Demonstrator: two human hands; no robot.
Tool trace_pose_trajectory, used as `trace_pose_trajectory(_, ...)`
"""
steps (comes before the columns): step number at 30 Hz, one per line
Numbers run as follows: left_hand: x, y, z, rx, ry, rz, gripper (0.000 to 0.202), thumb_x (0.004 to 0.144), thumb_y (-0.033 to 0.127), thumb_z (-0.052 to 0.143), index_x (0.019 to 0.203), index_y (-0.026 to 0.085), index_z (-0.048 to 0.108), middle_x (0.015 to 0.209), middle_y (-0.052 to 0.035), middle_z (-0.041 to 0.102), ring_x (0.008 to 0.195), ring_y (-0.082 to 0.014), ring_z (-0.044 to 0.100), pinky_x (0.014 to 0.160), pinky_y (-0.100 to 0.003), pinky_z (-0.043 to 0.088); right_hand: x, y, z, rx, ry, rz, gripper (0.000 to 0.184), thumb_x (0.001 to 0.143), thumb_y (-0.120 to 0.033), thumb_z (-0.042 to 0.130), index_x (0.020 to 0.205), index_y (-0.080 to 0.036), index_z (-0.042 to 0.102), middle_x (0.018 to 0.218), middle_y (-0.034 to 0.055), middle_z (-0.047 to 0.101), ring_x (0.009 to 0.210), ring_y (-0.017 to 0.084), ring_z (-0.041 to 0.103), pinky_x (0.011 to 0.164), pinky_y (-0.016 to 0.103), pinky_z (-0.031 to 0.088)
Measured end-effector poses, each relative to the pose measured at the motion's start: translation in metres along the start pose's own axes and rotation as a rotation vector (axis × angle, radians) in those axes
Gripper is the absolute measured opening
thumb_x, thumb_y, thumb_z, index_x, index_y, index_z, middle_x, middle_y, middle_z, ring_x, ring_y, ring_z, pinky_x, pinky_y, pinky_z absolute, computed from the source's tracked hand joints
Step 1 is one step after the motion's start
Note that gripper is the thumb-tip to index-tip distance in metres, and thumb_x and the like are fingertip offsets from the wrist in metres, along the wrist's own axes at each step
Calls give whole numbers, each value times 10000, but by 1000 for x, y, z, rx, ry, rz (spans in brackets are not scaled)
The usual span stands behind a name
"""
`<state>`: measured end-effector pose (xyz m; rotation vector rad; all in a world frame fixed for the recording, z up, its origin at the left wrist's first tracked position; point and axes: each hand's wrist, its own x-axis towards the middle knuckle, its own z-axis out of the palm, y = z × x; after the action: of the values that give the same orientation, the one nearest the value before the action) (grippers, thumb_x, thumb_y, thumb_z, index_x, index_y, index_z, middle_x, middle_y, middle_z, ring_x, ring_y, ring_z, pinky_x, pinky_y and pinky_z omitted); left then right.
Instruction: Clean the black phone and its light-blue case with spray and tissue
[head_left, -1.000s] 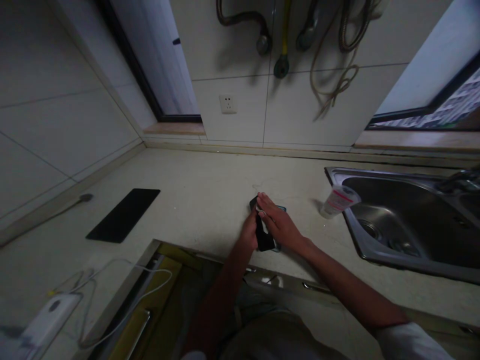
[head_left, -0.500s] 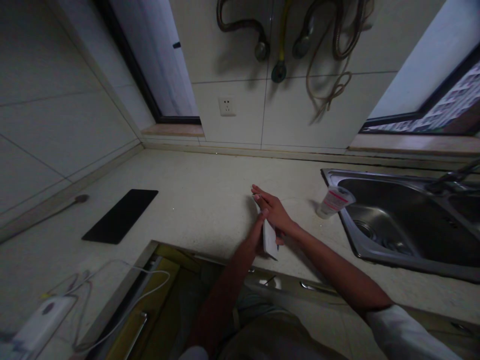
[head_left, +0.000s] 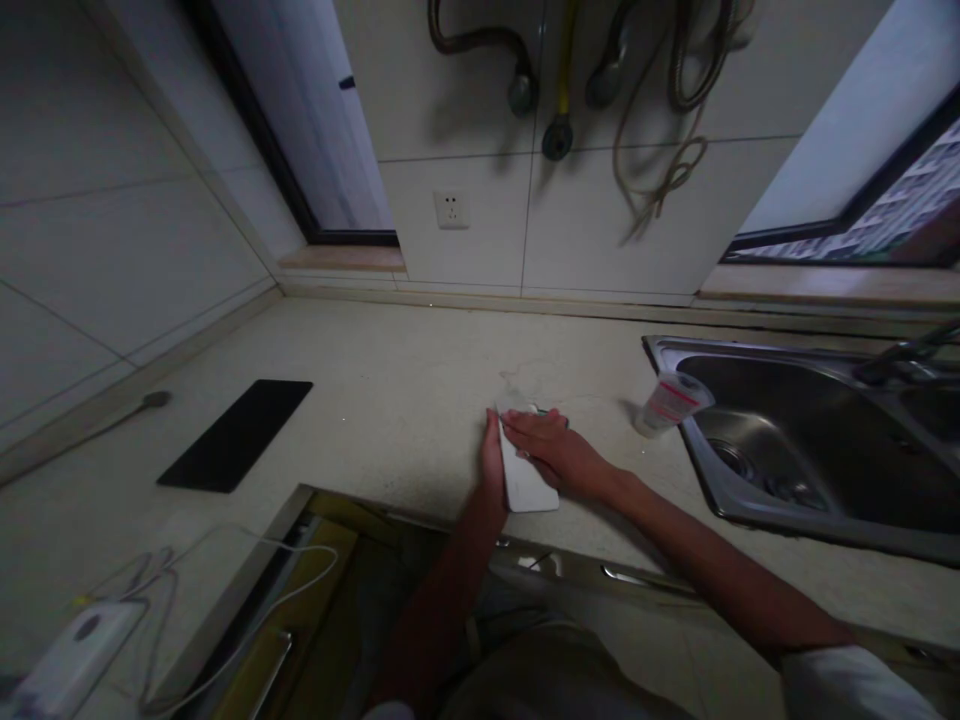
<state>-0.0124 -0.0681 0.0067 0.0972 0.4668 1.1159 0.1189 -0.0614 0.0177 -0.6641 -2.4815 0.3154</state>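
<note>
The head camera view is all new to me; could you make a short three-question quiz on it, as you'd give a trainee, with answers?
1. Which hand lies across the upward face of the white slab?
A) left
B) right hand
C) neither

2. True or false: the flat black panel lies to the left of both hands.

3. Fill in: the clear cup stands on the counter beside the ____.

Key: 1 B; 2 true; 3 sink.

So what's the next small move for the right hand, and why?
I'd probably slide the right hand toward the near end of the flat white object. It lies across the object's far part, while the near end is uncovered, and the left hand lies along the left edge, which should help steady it.
</note>
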Motion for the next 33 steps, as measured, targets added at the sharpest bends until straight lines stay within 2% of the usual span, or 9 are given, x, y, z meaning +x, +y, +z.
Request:
trace_pose_trajectory(4,-10,4,4,-85,11,67,739,907,709,357,1321,138,578,1343,-204,615,1271,-338,576,1070,-512,444,-22,-33,2,-36,-91,-136,543,965,-128,485,1503,-146,414,1512,168,471,1450,246,371,1165,475,397)
trace_pose_trajectory(9,-15,6,1,-94,-96,90,719,918,698,325,1301,147,583,1399,-187,578,1362,-327,490,1103,-507,413,-39,-61,-9,4,-203,-249,534,965,-126,436,1497,-77,411,1472,183,515,1456,232,360,1191,454,357)
trace_pose_trajectory(11,-15,6,0,-88,-112,81,712,916,694,336,1283,140,592,1426,-188,552,1364,-313,490,1089,-461,434,-40,-60,-13,3,-221,-263,534,962,-128,427,1493,-73,415,1470,177,521,1451,229,369,1191,450,359)
trace_pose_trajectory(14,-16,6,0,-73,-88,78,680,914,674,360,1260,142,604,1424,-185,554,1341,-296,515,1048,-410,468,-39,-46,-14,-53,-164,-198,513,969,-142,444,1483,-139,444,1482,153,514,1438,224,394,1175,452,385)
trace_pose_trajectory(19,-15,7,-2,-16,-38,68,668,884,659,425,1244,132,622,1256,-180,670,1268,-308,577,1013,-430,489,-23,-22,-11,-164,-65,-29,443,985,-204,494,1423,-135,510,1474,196,508,1403,267,450,1134,487,437)
trace_pose_trajectory(22,-12,6,-5,-1,-37,89,701,888,677,383,1261,130,612,1289,-180,655,1297,-307,554,1035,-438,471,-11,-29,-1,-169,-75,-19,431,985,-202,494,1406,-114,525,1472,201,510,1407,281,444,1140,499,428)
trace_pose_trajectory(27,-8,7,-13,-58,-116,66,713,892,704,314,1263,167,603,1401,-157,584,1372,-286,482,1080,-434,429,-6,-64,15,-93,-175,-161,482,948,-149,505,1421,-57,499,1493,185,492,1437,276,395,1192,470,359)
trace_pose_trajectory(30,-9,8,-14,-90,-149,63,690,884,711,345,1244,185,612,1386,-149,596,1368,-287,487,1089,-439,422,-16,-74,13,-37,-194,-219,514,931,-130,503,1443,-86,486,1472,156,526,1431,247,412,1201,440,353)
trace_pose_trajectory(33,-13,6,-10,-85,-113,70,669,881,689,395,1252,177,611,1362,-158,611,1353,-294,502,1089,-456,423,-28,-66,4,-39,-154,-173,534,939,-129,494,1473,-137,462,1465,141,535,1404,234,455,1170,428,407)
